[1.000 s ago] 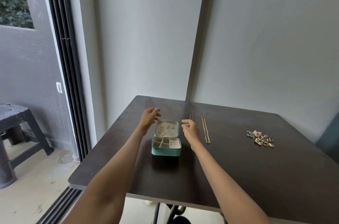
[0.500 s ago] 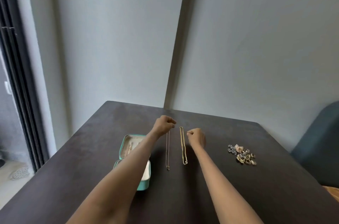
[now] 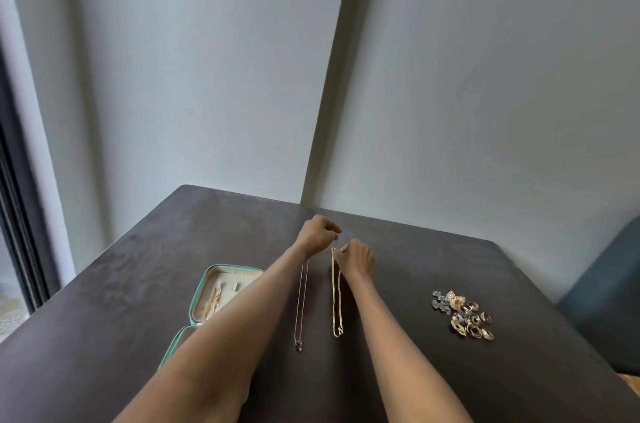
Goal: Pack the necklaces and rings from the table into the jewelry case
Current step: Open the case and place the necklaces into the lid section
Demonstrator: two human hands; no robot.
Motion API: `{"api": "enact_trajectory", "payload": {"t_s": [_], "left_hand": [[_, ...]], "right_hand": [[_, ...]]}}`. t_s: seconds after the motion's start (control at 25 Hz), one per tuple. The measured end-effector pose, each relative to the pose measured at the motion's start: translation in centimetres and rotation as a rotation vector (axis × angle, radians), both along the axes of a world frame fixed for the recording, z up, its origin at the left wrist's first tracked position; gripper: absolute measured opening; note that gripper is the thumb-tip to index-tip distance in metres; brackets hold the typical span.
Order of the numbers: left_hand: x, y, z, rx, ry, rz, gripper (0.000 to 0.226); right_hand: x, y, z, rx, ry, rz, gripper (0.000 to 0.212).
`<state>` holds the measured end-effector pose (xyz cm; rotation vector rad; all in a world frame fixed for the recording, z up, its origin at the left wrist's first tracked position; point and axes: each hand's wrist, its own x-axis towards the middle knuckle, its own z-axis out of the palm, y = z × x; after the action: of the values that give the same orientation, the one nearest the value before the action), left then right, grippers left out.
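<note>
Since half a second ago the right hand [image 3: 356, 258] has shifted left onto the top of the gold necklace [image 3: 336, 298], pinching it; the left hand [image 3: 317, 235] stays curled on the thin silver necklace [image 3: 300, 305]; the open teal jewelry case [image 3: 221, 291] lies under the left forearm; the rings [image 3: 464, 315] sit well right on the table [image 3: 450, 381].

teal jewelry case [image 3: 197, 298], gold necklace [image 3: 335, 298], dark brown table [image 3: 138, 284]
</note>
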<state>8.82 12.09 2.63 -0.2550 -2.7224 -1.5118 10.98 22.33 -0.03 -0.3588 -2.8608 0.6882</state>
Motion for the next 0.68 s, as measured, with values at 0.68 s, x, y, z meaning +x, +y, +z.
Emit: {"api": "enact_trajectory", "payload": {"t_s": [0.68], "left_hand": [[10.3,-1.9,4.4,0.631,-0.356,-0.393,0.042]], "right_hand": [[9.8,2.2,5.3,-0.777,0.331,-0.013,0.018]]}}
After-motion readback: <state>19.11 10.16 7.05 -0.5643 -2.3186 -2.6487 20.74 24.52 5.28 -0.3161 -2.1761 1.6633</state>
